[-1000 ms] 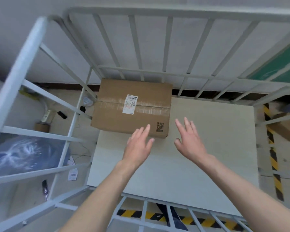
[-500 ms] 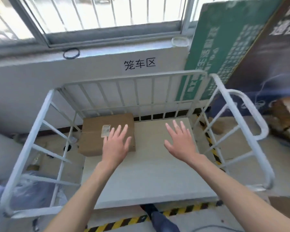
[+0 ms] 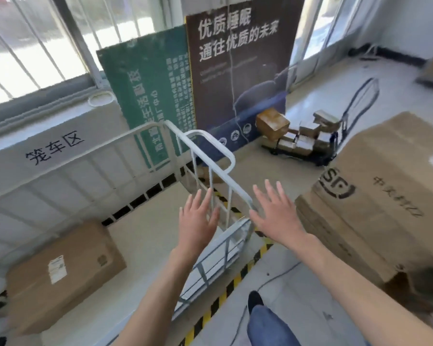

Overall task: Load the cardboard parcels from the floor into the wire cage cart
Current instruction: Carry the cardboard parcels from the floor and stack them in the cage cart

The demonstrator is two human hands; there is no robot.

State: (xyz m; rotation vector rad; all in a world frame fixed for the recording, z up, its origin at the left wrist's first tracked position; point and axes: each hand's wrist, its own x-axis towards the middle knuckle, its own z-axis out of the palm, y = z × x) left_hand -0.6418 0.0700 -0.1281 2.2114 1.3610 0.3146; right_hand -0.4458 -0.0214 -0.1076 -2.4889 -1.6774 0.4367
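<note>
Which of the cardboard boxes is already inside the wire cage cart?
The labelled cardboard box at lower left: it lies on the cage cart floor, whereas the big SF-printed box stands outside, at right.

**Parcel depot / sorting room**

I'm seeing a courier handling area: white cage cart (image 3: 210,156) parked under a painted wall label (image 3: 54,148), hazard-striped floor tape (image 3: 225,293), courier-logo carton stack (image 3: 375,203) on my right, and a hand trolley (image 3: 308,143) loaded with small boxes by the posters (image 3: 238,63).
</note>
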